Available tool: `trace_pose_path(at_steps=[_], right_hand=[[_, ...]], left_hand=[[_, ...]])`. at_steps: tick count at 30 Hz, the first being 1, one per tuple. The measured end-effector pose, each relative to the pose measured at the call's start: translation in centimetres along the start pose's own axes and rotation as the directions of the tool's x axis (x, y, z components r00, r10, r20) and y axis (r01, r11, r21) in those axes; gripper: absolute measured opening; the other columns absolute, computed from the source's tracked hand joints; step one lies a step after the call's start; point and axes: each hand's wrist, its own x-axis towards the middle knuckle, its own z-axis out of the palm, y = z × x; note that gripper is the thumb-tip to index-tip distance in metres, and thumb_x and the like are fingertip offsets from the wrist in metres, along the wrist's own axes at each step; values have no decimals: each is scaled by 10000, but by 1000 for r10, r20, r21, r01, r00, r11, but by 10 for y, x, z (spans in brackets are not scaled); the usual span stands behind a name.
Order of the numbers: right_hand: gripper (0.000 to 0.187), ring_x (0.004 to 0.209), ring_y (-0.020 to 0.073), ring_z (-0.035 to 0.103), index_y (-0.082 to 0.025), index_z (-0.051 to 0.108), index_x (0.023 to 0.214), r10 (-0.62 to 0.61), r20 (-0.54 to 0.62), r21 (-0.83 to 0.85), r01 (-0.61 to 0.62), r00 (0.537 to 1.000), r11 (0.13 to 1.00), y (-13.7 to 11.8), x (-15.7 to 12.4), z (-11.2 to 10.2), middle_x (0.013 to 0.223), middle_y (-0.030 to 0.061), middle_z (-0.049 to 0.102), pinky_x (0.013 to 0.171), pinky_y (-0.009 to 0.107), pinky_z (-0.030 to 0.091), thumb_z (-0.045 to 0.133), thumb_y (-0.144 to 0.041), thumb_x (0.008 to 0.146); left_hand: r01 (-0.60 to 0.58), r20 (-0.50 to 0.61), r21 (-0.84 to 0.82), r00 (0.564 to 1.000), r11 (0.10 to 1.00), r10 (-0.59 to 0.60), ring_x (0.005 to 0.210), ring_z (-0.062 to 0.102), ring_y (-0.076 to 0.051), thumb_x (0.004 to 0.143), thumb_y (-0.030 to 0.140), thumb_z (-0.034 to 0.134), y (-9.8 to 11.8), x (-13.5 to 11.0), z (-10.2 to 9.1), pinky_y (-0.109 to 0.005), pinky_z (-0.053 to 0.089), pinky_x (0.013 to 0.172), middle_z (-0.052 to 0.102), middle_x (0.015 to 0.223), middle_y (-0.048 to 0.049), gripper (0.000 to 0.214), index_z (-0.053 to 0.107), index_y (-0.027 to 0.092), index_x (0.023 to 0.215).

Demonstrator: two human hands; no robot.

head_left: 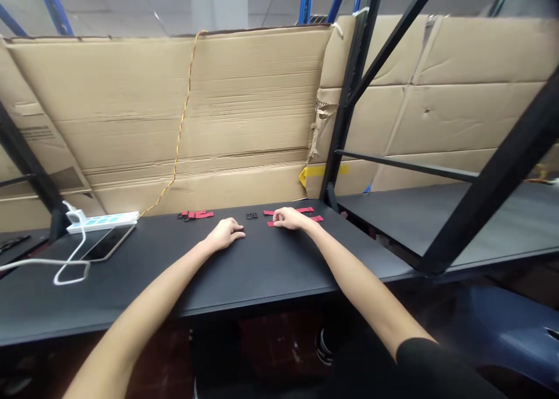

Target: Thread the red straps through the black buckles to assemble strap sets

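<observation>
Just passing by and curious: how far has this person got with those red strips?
A small bunch of red strips with dark fittings lies apart at the left, seemingly finished. The right hand touches loose red strips; the left hand rests on the table. Those strips and a black buckle seem left.

The desk (262,271) is black, smooth and matt. The red strips (305,211) on it look like dull, soft cloth. The wall behind is brown cardboard (244,108), rough, creased and torn in 1 spot. The power strip (105,221) is shiny white plastic. The phone (107,244) has a glossy face. The frame posts (349,108) look like matt black metal.
</observation>
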Motion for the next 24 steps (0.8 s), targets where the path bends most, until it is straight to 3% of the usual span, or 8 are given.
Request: trace_pose_path(at_steps=[4,8,11,14,18,22,24], right_hand=[[89,652,139,563,-151,672,852,22,-70,-17,-24,997,1000,13,1,0,765,32,657,588,216,379,638,-203,788],[95,673,142,564,-151,683,856,-45,-125,-60,38,991,997,14,6,8,778,39,662,621,222,381,618,-201,809],[114,701,151,577,-153,691,868,-67,-146,-87,55,987,995,14,10,12,805,50,678,643,227,391,602,-206,821],[121,738,161,595,-158,693,867,-76,-161,-95,61,984,994,15,12,14,839,56,694,662,229,400,596,-220,830],[121,748,170,609,-160,695,851,-75,-157,-116,57,985,992,16,12,14,845,58,701,664,234,402,598,-229,831],[159,784,180,616,-157,699,868,-106,-209,-124,81,972,989,11,12,14,866,70,701,697,243,414,574,-253,851],[183,834,187,616,-157,698,916,-135,-252,-123,107,958,987,7,12,14,915,81,695,734,250,422,563,-270,865]], left_hand=[[-102,56,55,994,993,99,905,605,-196,908,313,512,16,31,19,-297,464,880,634,964,-97,278,724,166,1014],[-45,3,88,999,995,45,966,594,-202,912,260,492,26,51,36,-293,456,911,618,1020,-103,262,717,162,1006],[5,-52,137,999,991,2,977,589,-200,914,317,492,26,52,35,-293,461,898,586,1112,-97,299,666,183,1116],[34,-69,264,997,964,-16,992,575,-211,921,402,471,14,38,20,-310,464,866,553,1190,-91,386,573,226,1249],[149,-97,503,989,852,-116,1078,518,-270,947,318,403,-18,4,-12,-411,412,911,559,1197,-119,330,589,227,1205],[336,-185,625,941,704,-284,1182,438,-334,877,153,436,-55,-31,-41,-515,346,950,494,1317,-161,378,566,205,1228],[397,-164,654,906,645,-391,1222,394,-368,823,115,474,-69,-44,-51,-551,337,942,426,1401,-174,469,526,190,1283]])
